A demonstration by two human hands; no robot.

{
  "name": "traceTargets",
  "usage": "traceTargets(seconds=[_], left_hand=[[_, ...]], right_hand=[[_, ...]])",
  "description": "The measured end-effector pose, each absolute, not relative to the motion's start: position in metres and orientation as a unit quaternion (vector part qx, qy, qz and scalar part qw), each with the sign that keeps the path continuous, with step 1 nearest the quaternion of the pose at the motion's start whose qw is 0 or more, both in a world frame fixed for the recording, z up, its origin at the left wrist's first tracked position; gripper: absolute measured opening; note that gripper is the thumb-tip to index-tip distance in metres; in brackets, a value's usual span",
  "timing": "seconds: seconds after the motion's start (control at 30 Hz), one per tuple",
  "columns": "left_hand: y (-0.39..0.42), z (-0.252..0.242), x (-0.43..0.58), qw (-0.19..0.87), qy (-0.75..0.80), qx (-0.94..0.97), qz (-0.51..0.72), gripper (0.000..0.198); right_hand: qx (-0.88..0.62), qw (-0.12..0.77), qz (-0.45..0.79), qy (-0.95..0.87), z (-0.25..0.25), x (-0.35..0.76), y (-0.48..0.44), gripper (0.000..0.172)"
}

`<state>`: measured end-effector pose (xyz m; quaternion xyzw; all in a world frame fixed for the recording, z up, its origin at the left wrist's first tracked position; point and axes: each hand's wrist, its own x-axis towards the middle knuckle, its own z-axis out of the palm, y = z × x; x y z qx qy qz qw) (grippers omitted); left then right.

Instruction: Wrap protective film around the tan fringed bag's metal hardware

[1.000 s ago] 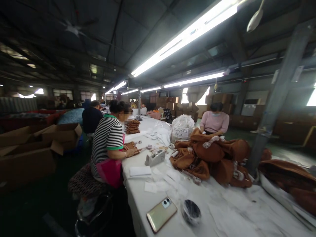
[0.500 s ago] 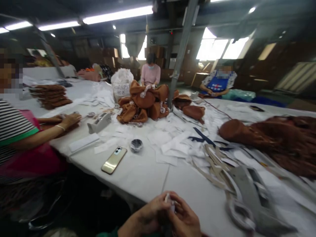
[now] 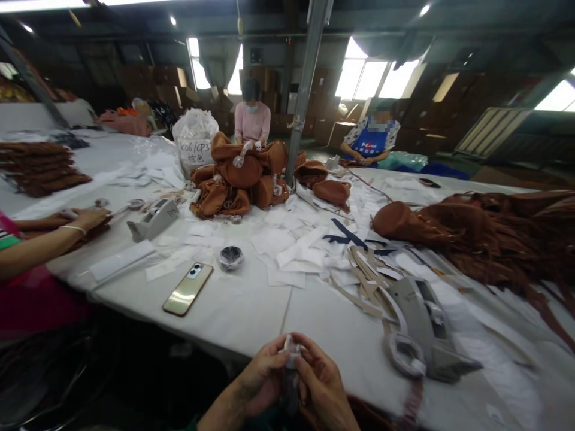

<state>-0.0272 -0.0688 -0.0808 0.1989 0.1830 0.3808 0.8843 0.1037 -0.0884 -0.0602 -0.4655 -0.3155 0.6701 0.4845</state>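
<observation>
Both my hands meet at the near table edge, at the bottom of the head view. My left hand (image 3: pixel 265 374) and my right hand (image 3: pixel 321 377) pinch a small white-wrapped piece (image 3: pixel 291 353) between thumbs and fingers. A greyish, plastic-like part of it hangs down between the palms, and its kind cannot be made out. Brown material (image 3: pixel 372 413) shows low beside my right hand, partly hidden. To the right of my hands lie a grey tape dispenser (image 3: pixel 422 323) and a roll of tape (image 3: pixel 404 354).
On the white table (image 3: pixel 251 311) lie a phone (image 3: pixel 188 288), a wrapped dark roll (image 3: pixel 231 258), scattered white sheets (image 3: pixel 296 254), beige strips (image 3: pixel 371 278) and brown bags (image 3: pixel 242 173). More brown bags (image 3: pixel 449 227) heap at right. A co-worker's hand (image 3: pixel 87 220) works at left; two people sit across.
The view has turned right and steadied, so the table things sit further left. My hands still hold the wrapped piece, now with more of its white top showing.
</observation>
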Motion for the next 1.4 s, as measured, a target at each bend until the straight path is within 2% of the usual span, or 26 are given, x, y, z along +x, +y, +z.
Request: traceTargets(seconds=[0.17, 0.4, 0.5, 0.6, 0.7, 0.87, 1.0, 1.17, 1.23, 1.3, 1.4], left_hand=[[-0.070, -0.086, -0.028, 0.885, 0.204, 0.167, 0.385, 0.034], [-0.067, -0.081, -0.024, 0.890, 0.199, 0.167, 0.374, 0.033], [-0.067, -0.079, -0.025, 0.890, 0.219, 0.139, 0.376, 0.033], [-0.070, -0.081, -0.025, 0.879, 0.245, 0.106, 0.396, 0.035], [-0.073, -0.083, -0.021, 0.862, 0.262, 0.100, 0.422, 0.043], [-0.076, -0.078, -0.014, 0.840, 0.273, 0.134, 0.449, 0.056], [-0.075, -0.076, -0.011, 0.828, 0.291, 0.131, 0.460, 0.060], [-0.069, -0.081, -0.010, 0.838, 0.314, 0.103, 0.434, 0.066], [-0.068, -0.084, -0.011, 0.846, 0.303, 0.078, 0.432, 0.060], [-0.068, -0.087, -0.011, 0.849, 0.295, 0.047, 0.436, 0.052], [-0.070, -0.088, -0.009, 0.847, 0.293, 0.020, 0.442, 0.043]], right_hand=[[-0.459, 0.470, 0.678, -0.329, -0.071, 0.109, -0.091, 0.070], [-0.505, 0.481, 0.624, -0.353, -0.071, 0.115, -0.095, 0.073], [-0.569, 0.473, 0.551, -0.387, -0.067, 0.118, -0.098, 0.062], [-0.615, 0.440, 0.449, -0.476, -0.068, 0.118, -0.101, 0.040], [-0.605, 0.463, 0.314, -0.566, -0.074, 0.115, -0.104, 0.021], [-0.567, 0.495, 0.181, -0.633, -0.085, 0.112, -0.104, 0.015], [-0.536, 0.474, 0.115, -0.689, -0.083, 0.105, -0.103, 0.017], [-0.418, 0.437, 0.053, -0.795, -0.078, 0.098, -0.108, 0.020], [-0.423, 0.457, 0.058, -0.781, -0.078, 0.104, -0.112, 0.020], [-0.466, 0.471, 0.042, -0.748, -0.082, 0.114, -0.114, 0.026], [-0.504, 0.420, -0.028, -0.755, -0.093, 0.122, -0.114, 0.037]])
